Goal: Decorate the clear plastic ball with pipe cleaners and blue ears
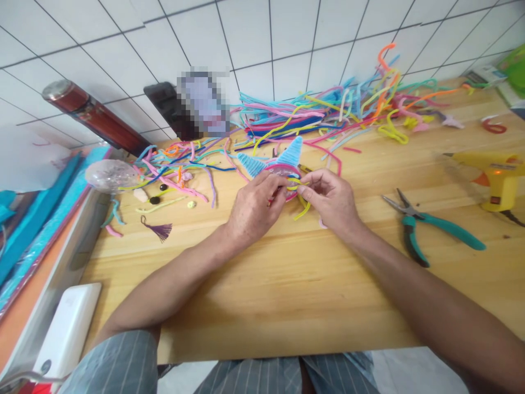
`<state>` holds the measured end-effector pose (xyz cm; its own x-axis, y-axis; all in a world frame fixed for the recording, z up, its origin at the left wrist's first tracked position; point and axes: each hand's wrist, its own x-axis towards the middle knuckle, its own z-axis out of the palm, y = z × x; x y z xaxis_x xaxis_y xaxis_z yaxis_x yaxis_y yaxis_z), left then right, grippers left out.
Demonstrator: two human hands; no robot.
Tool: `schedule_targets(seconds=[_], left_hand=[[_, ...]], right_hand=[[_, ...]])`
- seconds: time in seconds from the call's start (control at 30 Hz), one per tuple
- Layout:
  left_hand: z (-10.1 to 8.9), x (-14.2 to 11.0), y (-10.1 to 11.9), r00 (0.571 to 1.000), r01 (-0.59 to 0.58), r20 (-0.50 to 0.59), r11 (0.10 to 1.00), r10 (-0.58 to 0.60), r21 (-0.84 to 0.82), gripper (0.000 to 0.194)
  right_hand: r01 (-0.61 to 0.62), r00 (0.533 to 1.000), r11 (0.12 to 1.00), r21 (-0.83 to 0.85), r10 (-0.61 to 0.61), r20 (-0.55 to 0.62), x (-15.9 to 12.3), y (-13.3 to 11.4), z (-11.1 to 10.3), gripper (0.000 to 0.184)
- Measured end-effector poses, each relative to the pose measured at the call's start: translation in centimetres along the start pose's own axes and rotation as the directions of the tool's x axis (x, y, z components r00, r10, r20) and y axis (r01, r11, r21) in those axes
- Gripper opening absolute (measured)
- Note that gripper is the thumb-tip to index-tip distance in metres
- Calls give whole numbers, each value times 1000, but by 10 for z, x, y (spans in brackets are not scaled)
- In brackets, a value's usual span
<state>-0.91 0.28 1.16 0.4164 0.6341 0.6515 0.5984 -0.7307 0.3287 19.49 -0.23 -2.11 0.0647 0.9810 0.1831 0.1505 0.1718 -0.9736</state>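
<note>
My left hand (259, 201) and my right hand (328, 196) meet over the middle of the table. Between them is a round pipe-cleaner piece (283, 168) with a pink rim and two light-blue pointed ears. The fingers of my left hand are closed on this piece, covering much of it. My right thumb and forefinger pinch a yellow pipe cleaner (302, 210) that crosses its front, one end hanging below. How the yellow strand is fixed to the piece is hidden by my fingers.
Long-nose pliers (410, 216) lie open at the right, near a yellow glue gun (496, 169). Loose pipe cleaners (287, 117) pile along the tiled wall. A brown flask (98, 117), a phone (174, 109), a purple tassel (158, 229) and a white power bank (68, 328) are at the left.
</note>
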Motion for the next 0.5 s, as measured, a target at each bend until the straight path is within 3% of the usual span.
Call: schedule_targets(seconds=[0.27,0.5], left_hand=[[-1,1,-1,999,-39,-30,999,38,-28,12],[0,0,-1,999,-36,-30,999,35,-29,11]], right_hand=[[26,999,999,28,-25,-29,2,8,0,24],[-56,998,993,103,59,-30,2,8,0,33]])
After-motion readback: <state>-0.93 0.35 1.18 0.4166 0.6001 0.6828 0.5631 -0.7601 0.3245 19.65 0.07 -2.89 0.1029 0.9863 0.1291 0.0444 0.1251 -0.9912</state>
